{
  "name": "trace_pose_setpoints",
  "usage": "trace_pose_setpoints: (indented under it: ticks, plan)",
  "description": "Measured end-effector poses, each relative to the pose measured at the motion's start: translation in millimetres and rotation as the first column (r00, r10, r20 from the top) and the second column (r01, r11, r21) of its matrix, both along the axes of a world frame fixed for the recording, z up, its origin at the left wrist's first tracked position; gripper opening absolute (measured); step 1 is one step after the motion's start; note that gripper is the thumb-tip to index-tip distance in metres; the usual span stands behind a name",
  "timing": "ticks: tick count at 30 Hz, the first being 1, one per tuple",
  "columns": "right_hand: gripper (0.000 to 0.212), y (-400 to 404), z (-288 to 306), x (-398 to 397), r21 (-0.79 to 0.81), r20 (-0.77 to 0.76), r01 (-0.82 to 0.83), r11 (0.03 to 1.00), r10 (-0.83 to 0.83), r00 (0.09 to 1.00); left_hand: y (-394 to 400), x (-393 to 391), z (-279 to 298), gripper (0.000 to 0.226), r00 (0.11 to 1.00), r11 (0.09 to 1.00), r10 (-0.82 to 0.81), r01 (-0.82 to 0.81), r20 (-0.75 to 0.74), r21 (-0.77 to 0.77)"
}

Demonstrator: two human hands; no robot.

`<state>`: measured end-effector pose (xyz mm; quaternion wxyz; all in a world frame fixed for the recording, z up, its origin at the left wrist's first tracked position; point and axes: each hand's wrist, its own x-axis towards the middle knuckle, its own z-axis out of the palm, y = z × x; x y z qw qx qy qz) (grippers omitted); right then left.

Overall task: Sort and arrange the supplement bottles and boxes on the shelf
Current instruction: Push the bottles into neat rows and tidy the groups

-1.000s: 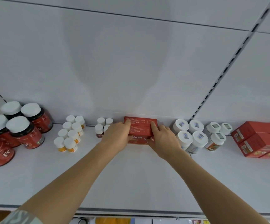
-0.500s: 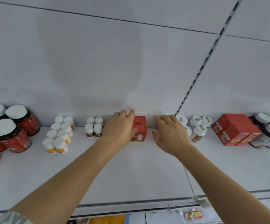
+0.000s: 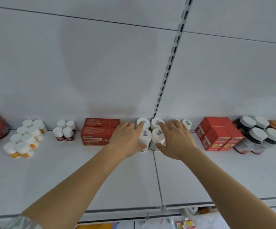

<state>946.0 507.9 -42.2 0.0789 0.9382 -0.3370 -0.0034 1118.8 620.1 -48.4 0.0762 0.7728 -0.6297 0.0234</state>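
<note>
Now both hands, left (image 3: pixel 127 138) and right (image 3: pixel 175 139), hold the white bottles (image 3: pixel 151 138) with curled fingers; next, push them together left toward the red box (image 3: pixel 99 133).

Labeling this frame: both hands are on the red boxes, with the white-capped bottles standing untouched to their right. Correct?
Not quite. In the head view the left hand and right hand are on the white-capped bottles, one hand at each side of the cluster. The red boxes stand untouched to the left of those bottles.
</note>
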Motion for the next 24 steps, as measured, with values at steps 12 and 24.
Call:
trace_pose_setpoints:
  ticks: [12,24]
  plan:
    - [0.088,-24.6,-13.7,0.2,0.038,-0.012,-0.161,0.986,0.161,0.987,-17.7,-8.3,-7.8,0.083,0.998,0.989,0.058,-0.057,-0.009,0.138]
    - [0.086,-25.6,-23.3,0.3,0.034,0.019,-0.202,0.979,0.202,0.979,-18.1,-8.6,-10.0,0.083,0.999,0.991,0.042,-0.046,0.034,0.123]
